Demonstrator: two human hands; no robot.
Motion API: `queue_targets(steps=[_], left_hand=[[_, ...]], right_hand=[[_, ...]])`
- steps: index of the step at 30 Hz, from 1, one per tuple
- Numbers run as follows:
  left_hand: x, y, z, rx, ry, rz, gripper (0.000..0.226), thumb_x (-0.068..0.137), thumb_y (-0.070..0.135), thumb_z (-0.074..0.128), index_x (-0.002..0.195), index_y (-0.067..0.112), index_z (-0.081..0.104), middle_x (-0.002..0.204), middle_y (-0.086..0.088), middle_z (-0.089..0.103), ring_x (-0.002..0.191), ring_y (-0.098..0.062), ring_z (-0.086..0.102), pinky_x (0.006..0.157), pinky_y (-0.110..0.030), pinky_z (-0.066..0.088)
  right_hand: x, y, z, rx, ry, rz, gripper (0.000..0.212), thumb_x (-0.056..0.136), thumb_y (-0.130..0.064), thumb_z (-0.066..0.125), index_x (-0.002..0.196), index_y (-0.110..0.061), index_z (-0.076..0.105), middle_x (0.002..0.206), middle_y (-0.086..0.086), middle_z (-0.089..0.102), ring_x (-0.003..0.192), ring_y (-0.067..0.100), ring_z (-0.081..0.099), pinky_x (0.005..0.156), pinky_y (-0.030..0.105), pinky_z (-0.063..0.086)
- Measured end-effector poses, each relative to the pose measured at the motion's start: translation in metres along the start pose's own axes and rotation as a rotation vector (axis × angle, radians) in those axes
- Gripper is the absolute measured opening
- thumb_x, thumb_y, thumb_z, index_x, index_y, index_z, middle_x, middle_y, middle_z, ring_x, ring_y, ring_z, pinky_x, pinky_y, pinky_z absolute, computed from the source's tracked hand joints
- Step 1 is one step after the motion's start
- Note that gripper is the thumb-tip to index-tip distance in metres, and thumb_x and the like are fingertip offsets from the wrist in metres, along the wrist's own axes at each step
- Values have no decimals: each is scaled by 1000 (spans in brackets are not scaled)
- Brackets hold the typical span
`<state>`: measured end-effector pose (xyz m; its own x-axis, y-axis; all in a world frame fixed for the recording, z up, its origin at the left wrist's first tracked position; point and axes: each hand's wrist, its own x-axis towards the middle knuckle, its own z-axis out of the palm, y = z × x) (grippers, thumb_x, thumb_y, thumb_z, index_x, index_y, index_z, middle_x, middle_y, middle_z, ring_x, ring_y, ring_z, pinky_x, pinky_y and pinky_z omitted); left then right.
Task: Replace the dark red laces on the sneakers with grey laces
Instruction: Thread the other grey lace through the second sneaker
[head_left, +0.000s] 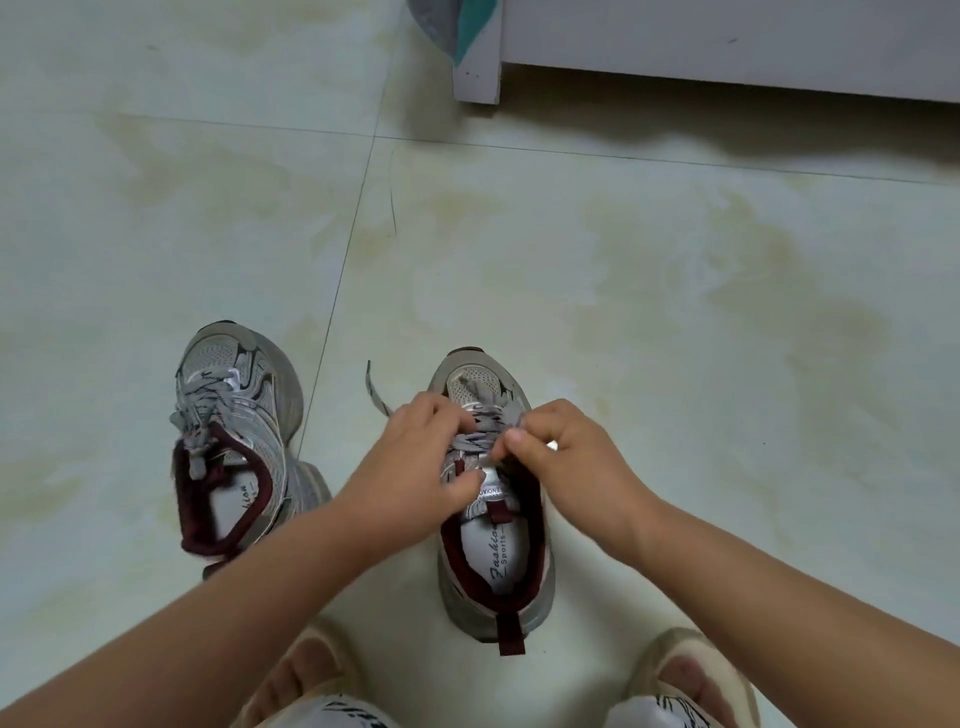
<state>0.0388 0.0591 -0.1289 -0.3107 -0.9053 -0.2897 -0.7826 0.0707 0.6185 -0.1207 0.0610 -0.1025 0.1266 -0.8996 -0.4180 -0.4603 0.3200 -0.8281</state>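
Two grey sneakers with dark red lining stand on the tiled floor. The left sneaker (236, 426) is laced with a grey lace and stands alone. Over the right sneaker (493, 551) both my hands work at its grey lace (470, 444). My left hand (415, 467) pinches the lace near the tongue, and one loose lace end (375, 389) trails out to the left behind it. My right hand (563, 457) pinches the lace on the shoe's right side. No dark red lace is in view.
My feet in beige slippers (696, 670) are at the bottom, on both sides of the right sneaker. A white cabinet (727, 47) stands at the back right, with grey and teal cloth (447, 21) beside its leg.
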Motion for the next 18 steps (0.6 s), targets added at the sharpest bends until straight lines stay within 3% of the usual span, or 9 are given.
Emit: queue_targets(steps=[2, 5, 9, 12, 14, 16, 18], left_hand=[[-4, 1, 6, 5, 36, -23, 31, 85, 26, 56, 115, 23, 48, 120, 12, 34, 114, -5, 31, 87, -17, 30], [-6, 1, 7, 59, 95, -38, 28, 87, 25, 51, 115, 22, 45, 123, 11, 32, 108, -2, 30, 79, -17, 30], [-4, 5, 6, 27, 92, -24, 30, 91, 29, 48, 119, 21, 45, 124, 9, 35, 108, -6, 34, 79, -18, 29], [-3, 11, 7, 58, 87, -41, 31, 92, 33, 45, 121, 22, 44, 121, 5, 36, 109, -12, 39, 82, -22, 35], [-3, 13, 5, 30, 54, -104, 31, 92, 35, 45, 120, 22, 42, 114, 4, 40, 96, -15, 47, 77, -26, 38], [-1, 15, 0, -122, -24, -238, 31, 91, 35, 51, 117, 23, 42, 94, 5, 46, 77, -14, 49, 68, -28, 38], [3, 16, -9, -303, -105, -328, 28, 87, 28, 59, 111, 21, 45, 73, 4, 47, 59, -11, 46, 57, -24, 38]], right_hand=[[1, -10, -7, 117, 73, 27, 28, 91, -12, 54, 65, -14, 66, 76, -3, 52, 68, 2, 48, 66, 16, 36], [-1, -22, -18, 241, 128, 22, 33, 93, -12, 50, 62, -17, 61, 64, -10, 57, 55, -7, 48, 57, 7, 36], [1, -23, -20, 361, 143, 156, 31, 95, -13, 47, 67, -11, 60, 43, -12, 45, 44, 3, 40, 51, 13, 37], [11, -16, -24, 362, 180, 273, 32, 96, -14, 46, 68, -11, 61, 51, -3, 39, 51, 11, 35, 56, 23, 34], [14, -13, -27, 350, 188, 326, 26, 95, -12, 47, 72, -11, 60, 58, 0, 41, 52, 13, 36, 56, 23, 34], [16, -10, -27, 278, 260, 354, 5, 92, -12, 50, 90, -13, 55, 70, -1, 45, 57, 12, 42, 58, 24, 37], [13, -9, -25, 78, 361, 311, 30, 89, -14, 54, 116, -16, 42, 81, -3, 44, 67, 13, 46, 61, 27, 37]])
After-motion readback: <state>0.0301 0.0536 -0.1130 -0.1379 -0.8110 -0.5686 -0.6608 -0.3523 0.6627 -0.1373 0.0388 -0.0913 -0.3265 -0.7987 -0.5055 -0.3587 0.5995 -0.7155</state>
